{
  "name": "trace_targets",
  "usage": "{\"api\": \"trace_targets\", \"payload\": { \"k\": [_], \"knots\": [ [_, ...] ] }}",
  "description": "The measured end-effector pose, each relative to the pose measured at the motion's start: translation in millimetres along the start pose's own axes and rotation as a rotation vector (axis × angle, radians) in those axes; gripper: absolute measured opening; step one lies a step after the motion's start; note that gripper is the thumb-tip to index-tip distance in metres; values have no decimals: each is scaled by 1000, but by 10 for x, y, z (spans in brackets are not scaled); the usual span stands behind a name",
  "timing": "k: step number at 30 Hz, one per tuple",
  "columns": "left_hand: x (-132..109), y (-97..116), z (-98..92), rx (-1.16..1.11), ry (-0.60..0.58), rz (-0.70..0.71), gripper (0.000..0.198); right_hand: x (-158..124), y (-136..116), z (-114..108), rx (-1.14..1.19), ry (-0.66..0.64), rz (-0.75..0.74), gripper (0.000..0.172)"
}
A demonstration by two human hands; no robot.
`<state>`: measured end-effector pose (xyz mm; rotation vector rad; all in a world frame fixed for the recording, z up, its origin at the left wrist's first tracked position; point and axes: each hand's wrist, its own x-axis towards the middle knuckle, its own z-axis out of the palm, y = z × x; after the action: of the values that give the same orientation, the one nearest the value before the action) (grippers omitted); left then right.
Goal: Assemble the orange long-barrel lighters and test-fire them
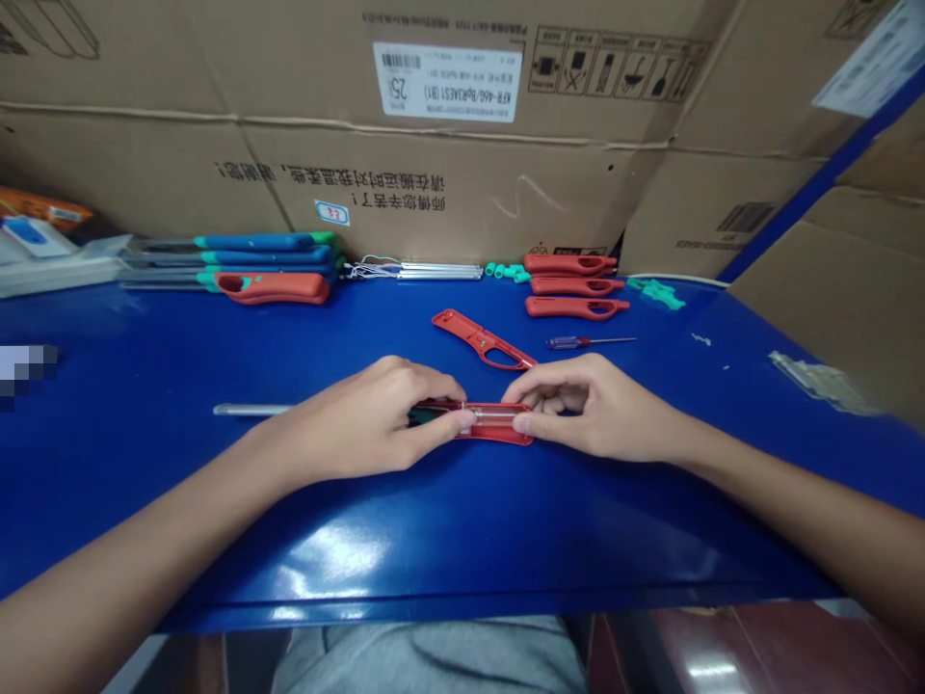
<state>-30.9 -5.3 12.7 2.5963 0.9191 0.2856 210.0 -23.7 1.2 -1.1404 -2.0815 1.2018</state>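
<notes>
Both hands grip an open red lighter handle half (506, 436) at the middle of the table. My left hand (361, 414) pinches its left part, thumb on the clear and metal parts lying inside. A silver metal tube (250, 410) sticks out to the left from under this hand. My right hand (593, 405) holds the right end between thumb and fingers. Just beyond the hands lies another red handle half (481, 339), its inner side up. A screwdriver (578, 342) with a purple handle rests behind my right hand.
Assembled long lighters (267, 258) are stacked at the back left. Metal tubes with wires (440, 271), small green parts (510, 272), red handle shells (574, 285) and green triggers (656, 292) line the back. Cardboard (405, 145) walls the table (462, 540). A clear bag (824, 381) lies right.
</notes>
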Motion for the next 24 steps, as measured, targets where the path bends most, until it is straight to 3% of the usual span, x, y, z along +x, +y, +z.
{"api": "trace_targets", "payload": {
  "k": [15, 24],
  "knots": [
    [-25, 22, 42, 228, 148, 188, 19, -23, -1, -38, -122, 65, -95, 13],
    [-37, 62, 15, 215, 108, 183, 21, -20, -9, -21, -111, 73, -85, 12]
  ]
}}
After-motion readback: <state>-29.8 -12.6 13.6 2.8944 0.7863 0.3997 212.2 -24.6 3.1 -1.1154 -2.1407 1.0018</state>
